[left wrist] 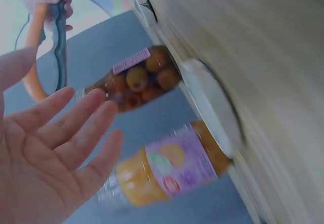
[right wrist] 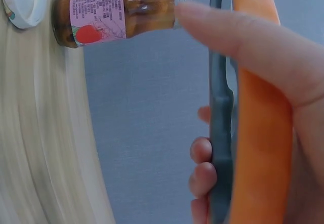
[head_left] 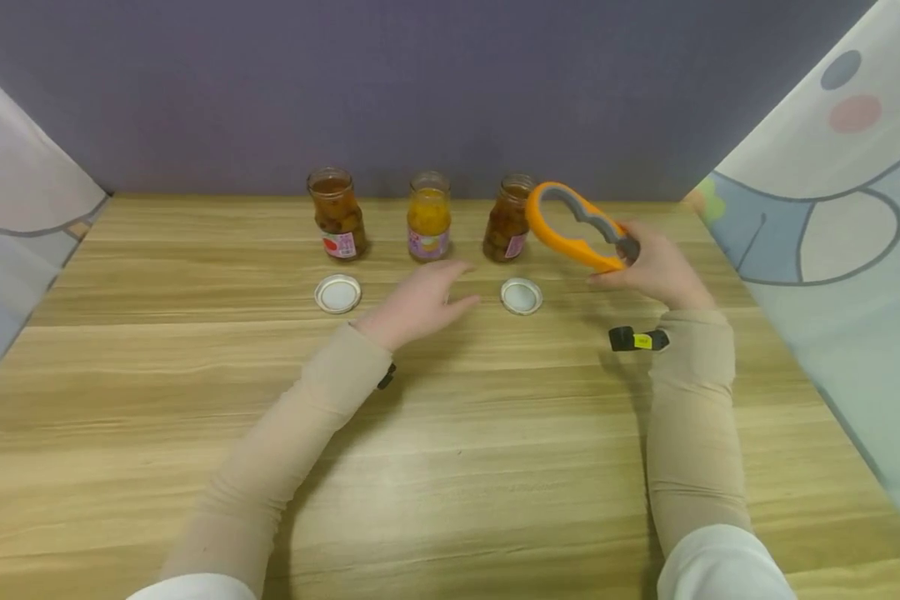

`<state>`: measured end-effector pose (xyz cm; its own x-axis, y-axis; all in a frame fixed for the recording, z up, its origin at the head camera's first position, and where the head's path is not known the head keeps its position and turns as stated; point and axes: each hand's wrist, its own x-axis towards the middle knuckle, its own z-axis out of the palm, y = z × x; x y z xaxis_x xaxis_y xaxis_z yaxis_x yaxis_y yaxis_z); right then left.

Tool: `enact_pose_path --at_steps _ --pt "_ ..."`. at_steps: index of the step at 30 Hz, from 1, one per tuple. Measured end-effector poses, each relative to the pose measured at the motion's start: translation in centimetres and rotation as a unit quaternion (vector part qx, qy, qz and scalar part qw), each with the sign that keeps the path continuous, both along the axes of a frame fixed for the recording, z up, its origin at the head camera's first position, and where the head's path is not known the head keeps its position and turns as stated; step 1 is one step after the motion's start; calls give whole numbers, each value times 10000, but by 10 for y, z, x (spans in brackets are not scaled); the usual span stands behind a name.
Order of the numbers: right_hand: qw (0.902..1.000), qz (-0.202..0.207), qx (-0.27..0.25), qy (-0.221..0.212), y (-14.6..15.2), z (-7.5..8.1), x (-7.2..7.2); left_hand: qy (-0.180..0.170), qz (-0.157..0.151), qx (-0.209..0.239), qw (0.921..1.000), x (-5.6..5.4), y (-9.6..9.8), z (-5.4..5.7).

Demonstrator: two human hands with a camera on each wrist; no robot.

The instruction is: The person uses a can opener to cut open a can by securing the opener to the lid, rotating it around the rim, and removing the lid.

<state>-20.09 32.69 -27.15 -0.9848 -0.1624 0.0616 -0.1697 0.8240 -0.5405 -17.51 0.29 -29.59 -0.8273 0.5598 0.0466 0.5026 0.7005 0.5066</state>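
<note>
An orange jar opener with a grey toothed inner edge (head_left: 566, 242) is gripped by my right hand (head_left: 656, 267), raised at the right. In the right wrist view, thumb and fingers wrap around its orange handle (right wrist: 260, 148). Its looped end overlaps the rightmost lidless jar of dark fruit (head_left: 504, 225) in the head view. My left hand (head_left: 420, 304) is empty, fingers spread and palm turned rightward, in front of the lidless jar of yellow fruit (head_left: 429, 218). A white lid (head_left: 521, 297) lies upturned just right of its fingertips.
Another lidless jar of dark fruit (head_left: 337, 217) stands at the left of the row, with an upturned lid (head_left: 338, 294) in front. A grey panel (head_left: 420, 92) rises behind the wooden table (head_left: 495, 467). Cartoon-printed fabric (head_left: 817, 183) borders the right side.
</note>
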Motion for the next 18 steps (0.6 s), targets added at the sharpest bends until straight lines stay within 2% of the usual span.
enact_pose_path --at_steps 4,8,11,14,18 --pt "9991 115 -313 -275 -2 -1 1 289 381 431 9979 16 -24 -3" --pt "9983 247 -415 -323 -1 -3 2 668 757 659 9927 28 -43 0" --pt "9982 267 -221 -481 8 -2 4 816 899 742 9898 32 -54 1" --pt "9970 301 145 -691 27 -1 3 779 944 788 9893 33 -63 -1" --pt "9929 752 733 -562 49 -3 -9 771 961 769 9894 34 -72 -5"
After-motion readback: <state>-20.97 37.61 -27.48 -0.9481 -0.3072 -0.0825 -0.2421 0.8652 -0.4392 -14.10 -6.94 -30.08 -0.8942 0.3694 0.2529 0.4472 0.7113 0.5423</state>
